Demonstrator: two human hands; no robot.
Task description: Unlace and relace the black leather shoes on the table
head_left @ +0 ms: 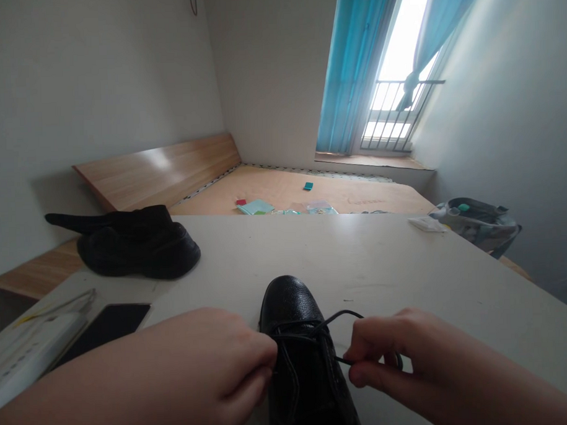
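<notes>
Hands (404, 341) hold a shoe's (291, 299) laces (345, 311) (mattress marks (365, 201) illegible).

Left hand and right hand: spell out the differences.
The left hand overlaps the black leather shoe in view; the right hand stands apart, to its right. The right hand visibly pinches a shoelace; whether the left hand does is unclear. Both are bare and curled.

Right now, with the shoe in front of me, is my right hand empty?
No, your right hand is pinching a black shoelace that runs from the shoe.
</notes>
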